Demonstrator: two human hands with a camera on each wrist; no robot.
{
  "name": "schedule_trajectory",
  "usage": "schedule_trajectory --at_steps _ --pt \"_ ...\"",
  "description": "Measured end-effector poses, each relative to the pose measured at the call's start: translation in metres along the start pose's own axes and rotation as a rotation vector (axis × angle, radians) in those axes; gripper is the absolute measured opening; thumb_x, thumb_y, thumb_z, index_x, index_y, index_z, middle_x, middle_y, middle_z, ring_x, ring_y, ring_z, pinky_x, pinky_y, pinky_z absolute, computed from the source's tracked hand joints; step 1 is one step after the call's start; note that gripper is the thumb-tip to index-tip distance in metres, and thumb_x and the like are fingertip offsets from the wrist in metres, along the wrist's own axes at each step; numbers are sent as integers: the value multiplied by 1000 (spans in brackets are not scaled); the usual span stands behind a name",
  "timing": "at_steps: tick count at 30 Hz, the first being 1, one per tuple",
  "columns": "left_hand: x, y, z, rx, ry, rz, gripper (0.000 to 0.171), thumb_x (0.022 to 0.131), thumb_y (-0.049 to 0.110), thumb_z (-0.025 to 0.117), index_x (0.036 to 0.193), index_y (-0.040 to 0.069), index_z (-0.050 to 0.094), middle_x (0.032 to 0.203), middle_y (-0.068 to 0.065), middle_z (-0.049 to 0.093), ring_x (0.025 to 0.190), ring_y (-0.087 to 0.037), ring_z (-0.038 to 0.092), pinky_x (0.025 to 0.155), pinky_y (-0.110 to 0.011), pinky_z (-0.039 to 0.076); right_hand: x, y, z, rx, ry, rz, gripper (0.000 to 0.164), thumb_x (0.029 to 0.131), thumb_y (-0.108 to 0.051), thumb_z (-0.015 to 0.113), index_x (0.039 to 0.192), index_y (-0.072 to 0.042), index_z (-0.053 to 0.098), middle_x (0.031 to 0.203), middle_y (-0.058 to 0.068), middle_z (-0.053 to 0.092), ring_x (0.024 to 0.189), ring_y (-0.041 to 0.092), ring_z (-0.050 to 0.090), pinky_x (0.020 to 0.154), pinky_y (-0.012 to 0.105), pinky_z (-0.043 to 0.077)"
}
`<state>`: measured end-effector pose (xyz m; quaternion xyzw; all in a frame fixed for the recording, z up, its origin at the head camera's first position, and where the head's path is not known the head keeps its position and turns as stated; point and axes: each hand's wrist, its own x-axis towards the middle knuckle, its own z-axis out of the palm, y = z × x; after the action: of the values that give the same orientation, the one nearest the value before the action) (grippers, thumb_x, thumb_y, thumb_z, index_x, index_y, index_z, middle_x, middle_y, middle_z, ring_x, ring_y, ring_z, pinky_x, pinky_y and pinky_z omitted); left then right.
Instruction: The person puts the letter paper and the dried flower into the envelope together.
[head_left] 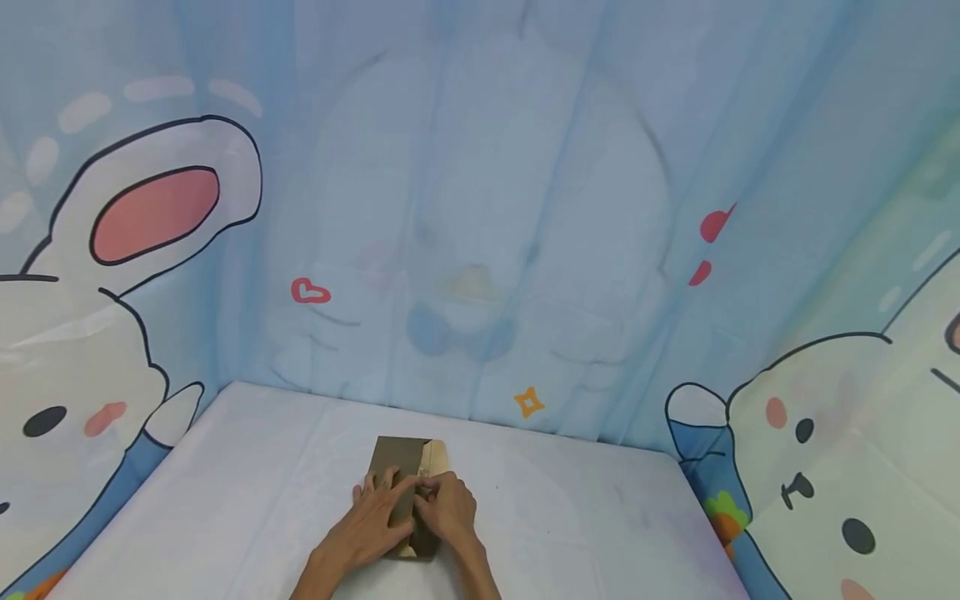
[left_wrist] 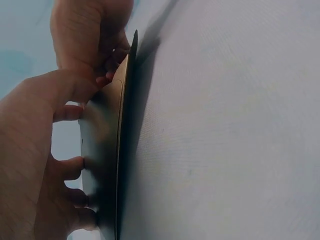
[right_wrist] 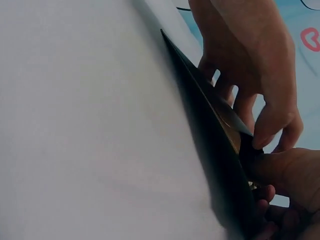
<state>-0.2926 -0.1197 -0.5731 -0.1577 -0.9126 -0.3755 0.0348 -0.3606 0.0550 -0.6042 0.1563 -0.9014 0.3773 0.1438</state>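
Note:
A flat, dark olive-brown folded card packet [head_left: 396, 454] with a paler gold strip [head_left: 434, 457] along its right side lies in front of me on the white table. My left hand [head_left: 372, 521] rests over its left part with the fingers spread, their tips touching the dark face [left_wrist: 97, 165] in the left wrist view. At the packet's right edge my right hand [head_left: 450, 507] pinches the card, thumb above and curled fingers below. The right wrist view shows the layers parted at the near end, with a gold inside [right_wrist: 231, 137]. The right fingertips are partly hidden behind the card.
The table with its white cover [head_left: 585, 525] spreads out on both sides of the packet. Behind it hangs a light blue curtain [head_left: 480, 167] printed with cartoon rabbits, which also stands along the left and right sides.

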Motion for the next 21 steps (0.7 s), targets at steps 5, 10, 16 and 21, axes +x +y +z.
schedule_trajectory --at_steps 5,10,16,21 --pt "-1 1 0 16 -24 2 66 101 33 69 164 28 49 169 -33 39 148 -76 31 113 -92 25 -6 1 -17 -13 -14 -68 28 85 -16 92 111 -7 86 54 -12 56 46 -1 40 43 22 35" --pt "-3 3 -2 48 -26 17 69 102 34 73 166 30 46 169 -36 39 146 -80 30 112 -92 25 -11 -10 -53 -63 -19 73 35 81 -16 95 112 -4 85 62 -7 66 52 2 46 51 21 39" --pt "-5 10 -16 96 -12 35 67 108 50 63 169 32 41 173 -35 31 151 -77 27 114 -94 19 -10 2 -93 -205 101 141 41 88 -23 91 125 -7 82 94 2 79 82 14 66 74 33 51" --pt "1 9 -47 241 135 55 64 110 44 61 169 26 43 170 -36 37 149 -74 34 112 -94 24 -11 16 -131 -324 154 24 49 94 -24 86 135 -1 75 138 23 70 127 41 62 99 55 50"
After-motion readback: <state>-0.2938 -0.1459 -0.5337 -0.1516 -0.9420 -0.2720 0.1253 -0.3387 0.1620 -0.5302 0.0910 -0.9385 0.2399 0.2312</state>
